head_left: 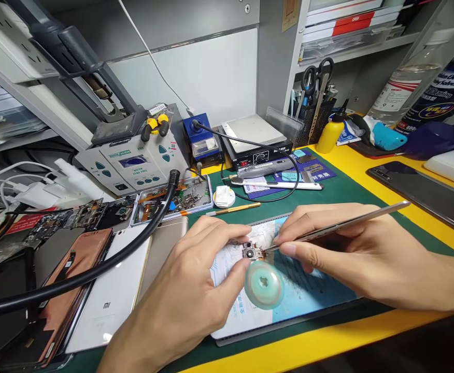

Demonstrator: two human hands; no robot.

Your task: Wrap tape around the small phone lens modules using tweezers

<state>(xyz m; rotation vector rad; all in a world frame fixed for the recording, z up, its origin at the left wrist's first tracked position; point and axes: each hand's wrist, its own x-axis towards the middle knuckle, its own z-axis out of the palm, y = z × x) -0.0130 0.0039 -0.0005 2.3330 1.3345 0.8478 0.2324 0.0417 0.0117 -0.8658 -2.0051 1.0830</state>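
Observation:
My left hand [188, 280] comes in from the lower left, its thumb and fingertips closed around a small phone camera module [249, 252]. A round lens and a copper-coloured connector end show on the module. Metal tweezers [351, 224] lie pinched in my right hand [359, 254], their tips reaching the module's right end; whether they grip it I cannot tell. Just below the module sits a round, pale green disc [265, 298] with a dark mark in its centre. Beneath both hands is a white and blue printed pad [230, 324].
Several phones and back covers [108, 290] lie at left, crossed by a thick black hose [133, 248]. Behind stand a rework station [133, 160], a tray of boards [172, 199] and a heating plate [254, 132]. A yellow bottle [330, 133] and a dark phone [425, 191] are at right.

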